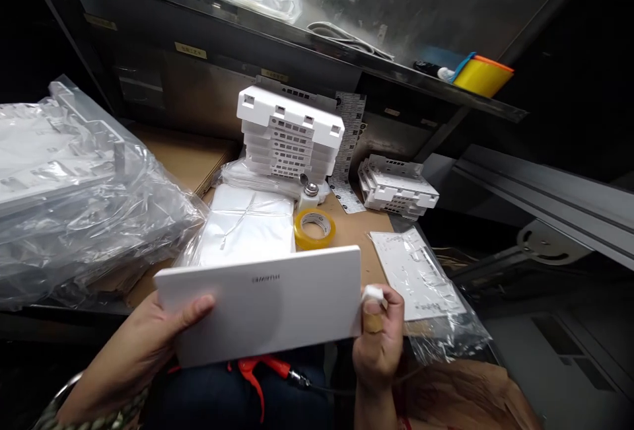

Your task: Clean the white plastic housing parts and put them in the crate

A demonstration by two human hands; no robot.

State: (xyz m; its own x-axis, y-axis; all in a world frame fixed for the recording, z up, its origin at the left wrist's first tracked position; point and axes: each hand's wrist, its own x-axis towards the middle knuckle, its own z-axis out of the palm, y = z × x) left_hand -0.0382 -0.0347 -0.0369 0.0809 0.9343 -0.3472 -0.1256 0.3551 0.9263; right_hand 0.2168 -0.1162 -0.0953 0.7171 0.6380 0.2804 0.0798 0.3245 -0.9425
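Observation:
A white rectangular plastic cover [307,304], its small printed lettering appearing upside down, is tilted up before me. My left hand [163,324] grips its left end, thumb across the face and the other fingers hidden behind. At the right end, my right hand [379,331] is closed with a small wad of white cloth [373,295] pinched at the thumb, which wears a tan bandage. A red-handled air blow gun [262,369] lies on my lap below the cover. Just beyond the cover are a roll of yellow tape [301,237] and a stack of white plastic bags [252,222].
Stacked white plastic housings [292,126] stand behind the bags, near a metal-capped bottle [309,196]. More housings [399,189] sit back right. Clear plastic wrapping [148,218] bulges at left. A bagged white panel [421,278] lies right. A metal shelf [297,34] crosses above.

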